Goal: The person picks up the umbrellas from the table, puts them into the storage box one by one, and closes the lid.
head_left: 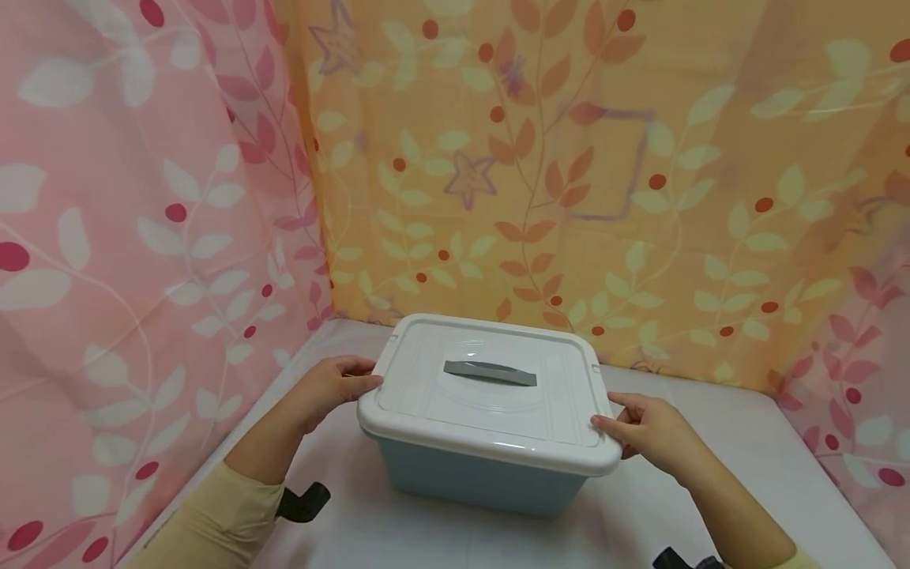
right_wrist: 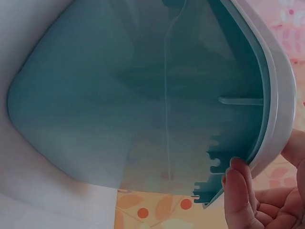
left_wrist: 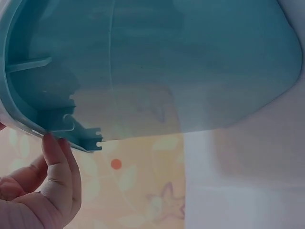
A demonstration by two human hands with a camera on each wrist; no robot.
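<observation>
A blue plastic storage box (head_left: 483, 480) with a white lid (head_left: 419, 395) sits on the white surface, slightly turned in the head view. The lid covers its top and has a grey handle (head_left: 490, 373) in the middle. My left hand (head_left: 329, 393) grips the rim at the left end, thumb by the lid's edge. At the right end my right hand (head_left: 650, 431) pinches the rim, with its thumb on the lid and the other fingers under the edge. Both wrist views show fingertips under the rim, next to notched blue brackets (left_wrist: 90, 138) (right_wrist: 205, 191).
The white-covered surface (head_left: 711, 442) spreads around the box. Behind it hangs an orange leaf-patterned curtain (head_left: 398, 197), with a pink curtain (head_left: 142, 276) at the left and more pink cloth (head_left: 846, 371) at the right. Black wrist mounts (head_left: 304, 503) show below the forearms.
</observation>
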